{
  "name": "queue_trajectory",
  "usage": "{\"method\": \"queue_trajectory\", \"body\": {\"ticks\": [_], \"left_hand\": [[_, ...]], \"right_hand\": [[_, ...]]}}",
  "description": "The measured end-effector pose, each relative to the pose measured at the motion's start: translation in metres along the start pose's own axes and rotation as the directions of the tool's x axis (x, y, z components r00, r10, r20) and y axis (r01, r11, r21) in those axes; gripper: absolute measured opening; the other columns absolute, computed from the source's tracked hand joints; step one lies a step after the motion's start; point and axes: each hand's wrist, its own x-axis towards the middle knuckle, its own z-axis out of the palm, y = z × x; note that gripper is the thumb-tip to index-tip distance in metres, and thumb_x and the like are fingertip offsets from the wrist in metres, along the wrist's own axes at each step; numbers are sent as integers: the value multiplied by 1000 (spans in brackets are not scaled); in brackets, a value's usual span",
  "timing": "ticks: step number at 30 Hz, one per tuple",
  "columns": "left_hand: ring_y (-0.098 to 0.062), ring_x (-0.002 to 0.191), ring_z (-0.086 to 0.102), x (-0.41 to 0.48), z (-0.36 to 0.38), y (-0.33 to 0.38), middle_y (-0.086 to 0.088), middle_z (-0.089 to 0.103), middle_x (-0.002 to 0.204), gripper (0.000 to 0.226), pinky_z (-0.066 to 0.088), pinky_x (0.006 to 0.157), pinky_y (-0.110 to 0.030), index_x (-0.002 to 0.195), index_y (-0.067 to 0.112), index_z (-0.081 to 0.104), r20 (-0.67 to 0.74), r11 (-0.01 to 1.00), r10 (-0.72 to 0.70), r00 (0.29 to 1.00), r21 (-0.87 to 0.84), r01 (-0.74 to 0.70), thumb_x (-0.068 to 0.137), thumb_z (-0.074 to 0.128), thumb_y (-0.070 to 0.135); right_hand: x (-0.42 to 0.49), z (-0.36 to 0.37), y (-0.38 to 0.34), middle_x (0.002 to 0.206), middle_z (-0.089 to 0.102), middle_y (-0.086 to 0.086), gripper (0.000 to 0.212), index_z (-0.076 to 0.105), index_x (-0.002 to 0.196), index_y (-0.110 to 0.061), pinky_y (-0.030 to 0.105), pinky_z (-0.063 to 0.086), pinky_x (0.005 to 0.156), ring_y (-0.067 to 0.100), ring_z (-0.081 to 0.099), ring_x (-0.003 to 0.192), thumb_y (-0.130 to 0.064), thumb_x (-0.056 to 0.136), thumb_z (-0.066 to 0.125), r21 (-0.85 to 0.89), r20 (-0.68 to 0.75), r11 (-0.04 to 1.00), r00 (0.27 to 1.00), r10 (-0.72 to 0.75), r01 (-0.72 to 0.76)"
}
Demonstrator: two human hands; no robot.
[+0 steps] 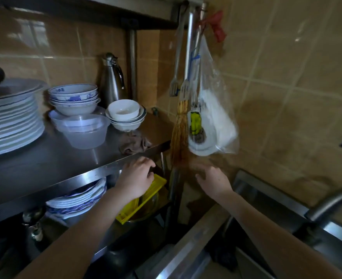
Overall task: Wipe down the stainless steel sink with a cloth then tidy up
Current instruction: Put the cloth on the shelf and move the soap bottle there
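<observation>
A crumpled brown-grey cloth [134, 142] lies on the steel shelf [45, 164], close to its front right corner. My left hand [137, 178] is just below that corner, fingers curled at the shelf's front edge, over a yellow tray [144, 198]; nothing is visibly held. My right hand [214, 182] hovers to the right of the rack post, fingers spread and blurred, holding nothing. The stainless steel sink [252, 190] shows at the lower right with its tap handle [331, 202]. A dark cloth [224, 256] lies low beside the sink.
Stacked plates [11, 121], bowls [73, 97], a plastic tub [83, 129] and a steel flask [112, 79] fill the shelf. Tongs [178, 63], a straw brush [179, 133] and a plastic bag [214, 113] with scrubbers hang from the rack post. More plates [79, 198] sit below.
</observation>
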Motion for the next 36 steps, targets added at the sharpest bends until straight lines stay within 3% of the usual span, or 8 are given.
{"method": "queue_trajectory", "body": {"ticks": [6, 16, 19, 24, 27, 36], "left_hand": [[-20, 120, 47, 8, 24, 67, 5, 49, 129, 27, 38, 95, -38, 119, 25, 53, 88, 989, 135, 987, -74, -129, 93, 48, 28], [-19, 117, 50, 18, 53, 170, 6, 48, 130, 28, 39, 100, -40, 122, 25, 52, 124, 943, 326, 937, -109, -314, 95, 45, 29], [-15, 115, 50, 21, 60, 200, 8, 47, 131, 29, 41, 93, -30, 123, 26, 52, 119, 922, 375, 919, -147, -357, 95, 46, 31], [-15, 119, 47, 20, 74, 258, 8, 43, 134, 30, 41, 99, -34, 125, 26, 50, 160, 879, 460, 873, -223, -422, 95, 45, 30], [-15, 122, 45, 18, 82, 290, 8, 43, 134, 30, 41, 102, -37, 124, 25, 50, 167, 857, 499, 850, -238, -456, 95, 46, 29], [-12, 105, 53, 5, 105, 385, 10, 46, 128, 27, 45, 88, -30, 121, 26, 52, 173, 771, 626, 760, -286, -570, 94, 49, 29]], "right_hand": [[-46, -35, 50, 97, 66, -7, 34, 54, 126, -34, 27, 54, 66, 10, 64, 80, -27, 94, 46, -41, -10, 986, 986, 164, -164], [-122, -96, 111, 102, 68, -2, 34, 55, 122, -34, 31, 51, 65, 23, 65, 90, -28, 91, 45, -114, -206, 939, 932, 298, -325], [-144, -118, 128, 107, 69, 4, 34, 55, 124, -31, 34, 53, 72, 27, 66, 95, -27, 91, 48, -108, -255, 909, 895, 365, -402], [-190, -147, 163, 100, 69, 3, 37, 54, 124, -34, 28, 46, 61, 26, 67, 87, -24, 88, 50, -114, -335, 843, 819, 466, -526], [-219, -161, 182, 102, 69, 1, 33, 54, 122, -35, 34, 54, 69, 24, 66, 89, -28, 90, 49, -111, -367, 809, 781, 506, -577], [-303, -190, 239, 119, 65, 4, 44, 47, 134, -32, 37, 51, 84, 25, 61, 107, -25, 91, 53, -93, -417, 742, 703, 576, -664]]}}
